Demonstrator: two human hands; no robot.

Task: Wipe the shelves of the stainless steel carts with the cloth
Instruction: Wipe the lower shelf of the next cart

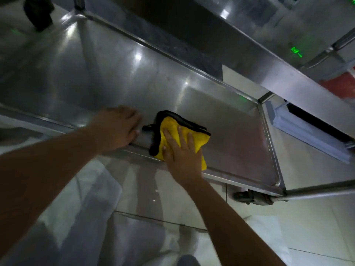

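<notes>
A yellow cloth with a black edge lies folded on the low shelf of a stainless steel cart, close to the shelf's near rim. My right hand presses flat on the cloth with straight, spread fingers. My left hand sits just left of the cloth on the shelf's near rim, its fingers bent over the edge.
A higher steel shelf of the cart runs above and behind. A black caster sits under the shelf's near right corner. Another wheel shows at top left. Pale tiled floor lies below. My white trousers fill the lower left.
</notes>
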